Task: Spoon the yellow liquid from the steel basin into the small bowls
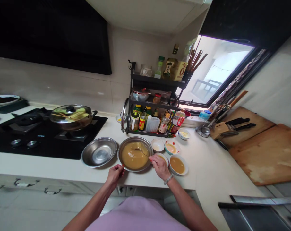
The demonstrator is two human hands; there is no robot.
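Observation:
A round metal bowl [119, 153] of yellowish-brown liquid [132, 158] stands on the counter before me. My left hand [115, 173] is closed on its near left rim. In my right hand [159, 166] is the handle of a thin metal spoon [144, 153]; its head dips into the liquid, so its shape is partly hidden. Left of the bowl sits an empty metal basin [99, 152]. Beside my right hand are a small bowl [165, 158], partly covered by the hand, a white bowl of brown liquid [177, 165], a patterned bowl [171, 147] and a white bowl [157, 145].
On the black stove [46, 141] at left sits a lidded pan [72, 118] with yellow-green food inside. A black rack [155, 104] of bottles and jars stands behind the bowls. Cutting boards [265, 154] and a knife block [221, 130] are at right. The counter's front edge runs below my hands.

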